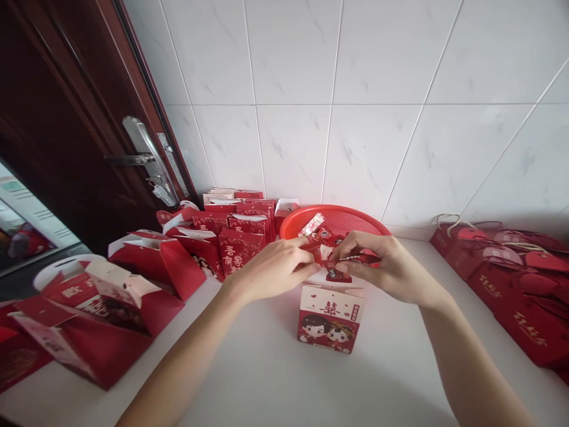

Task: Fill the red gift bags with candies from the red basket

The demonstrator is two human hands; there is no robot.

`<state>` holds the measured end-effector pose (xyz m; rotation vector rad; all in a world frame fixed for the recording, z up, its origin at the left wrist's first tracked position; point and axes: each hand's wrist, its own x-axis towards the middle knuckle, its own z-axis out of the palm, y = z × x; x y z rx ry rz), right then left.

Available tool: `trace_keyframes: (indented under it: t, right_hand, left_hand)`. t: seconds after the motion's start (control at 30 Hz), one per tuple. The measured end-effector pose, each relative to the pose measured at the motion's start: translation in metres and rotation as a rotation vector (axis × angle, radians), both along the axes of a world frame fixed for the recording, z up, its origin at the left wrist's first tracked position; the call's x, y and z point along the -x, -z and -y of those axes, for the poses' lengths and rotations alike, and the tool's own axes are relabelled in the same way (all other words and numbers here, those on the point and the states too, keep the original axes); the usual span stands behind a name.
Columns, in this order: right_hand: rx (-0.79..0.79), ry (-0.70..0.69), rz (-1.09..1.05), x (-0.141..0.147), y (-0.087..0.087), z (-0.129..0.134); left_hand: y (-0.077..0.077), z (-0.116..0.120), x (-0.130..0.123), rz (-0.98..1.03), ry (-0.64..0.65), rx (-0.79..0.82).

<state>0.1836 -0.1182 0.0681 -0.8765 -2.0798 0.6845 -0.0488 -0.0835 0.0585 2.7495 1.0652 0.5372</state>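
A small red and white gift box (329,323) with two cartoon figures on its front stands on the table, its top open. My right hand (377,258) is above the box's right side, thumb and fingers closed on a red-wrapped candy (362,258). My left hand (275,267) is over the box's left side with its fingers curled together; what they grip, if anything, is hidden. A dark red candy packet (338,276) shows at the box's mouth, between my hands. Just behind is a red plastic basket (355,219) with several wrapped candies (312,225) in it.
Red gift boxes (155,267) line the left side of the white table (258,379), with red paper bags (242,246) behind. Finished-looking red boxes with cord handles (511,290) stand at the right. A tiled wall (373,148) and a dark door (80,89) bound the table.
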Motion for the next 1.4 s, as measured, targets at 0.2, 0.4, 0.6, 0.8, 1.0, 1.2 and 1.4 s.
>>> trace_keyframes:
  t: [0.2,0.4,0.6,0.8,1.0,1.2,1.4]
  right_hand:
    - [-0.044,0.035,0.061,0.003,0.003,-0.002]
    - [-0.055,0.006,0.099,0.006,0.004,-0.001]
    - [-0.063,-0.025,0.162,0.001,0.003,0.001]
    - [-0.104,-0.036,0.226,-0.004,0.003,0.003]
    - [-0.096,-0.016,0.209,0.000,0.002,0.004]
    - [-0.068,-0.025,0.256,0.000,0.000,0.006]
    - [-0.113,0.011,0.255,0.000,0.001,0.006]
  left_hand:
    - [0.005,0.000,-0.005,0.037,-0.004,0.011]
    - [0.005,0.002,-0.005,0.022,-0.003,0.009]
    - [0.005,0.005,-0.006,-0.057,-0.051,-0.083]
    - [0.009,0.004,-0.007,0.004,0.006,-0.194]
    - [0.008,0.007,-0.009,0.021,0.042,-0.195]
    - [-0.002,0.013,-0.009,-0.065,-0.013,-0.028]
    - [-0.013,0.018,-0.003,-0.120,-0.042,0.119]
